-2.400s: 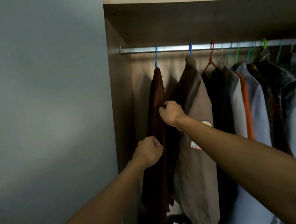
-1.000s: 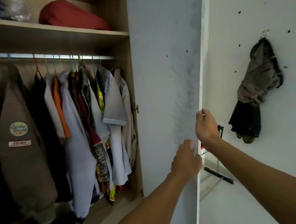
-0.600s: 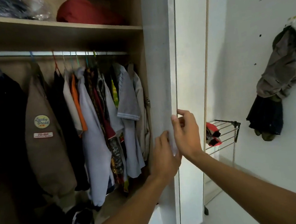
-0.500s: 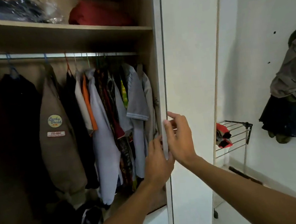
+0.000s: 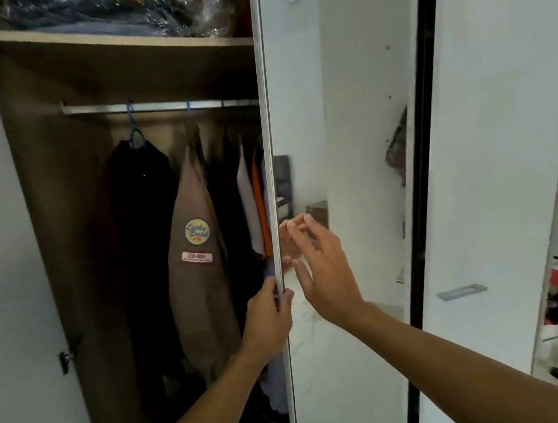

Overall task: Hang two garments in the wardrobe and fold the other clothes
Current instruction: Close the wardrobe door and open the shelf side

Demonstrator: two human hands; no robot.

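Brown patched jacket (image 5: pixel 198 271) hangs on rail beside dark garment (image 5: pixel 144 225).

A dark garment (image 5: pixel 142 205) and a brown jacket (image 5: pixel 203 288) with a round badge hang on blue hangers from the wardrobe (image 5: pixel 116 49) rail, left of the left grip (image 5: pixel 270 319).

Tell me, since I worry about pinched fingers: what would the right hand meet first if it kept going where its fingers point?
Probably the glossy door face: the right hand points up and forward at it; its reflection looks close, though depth is unclear.
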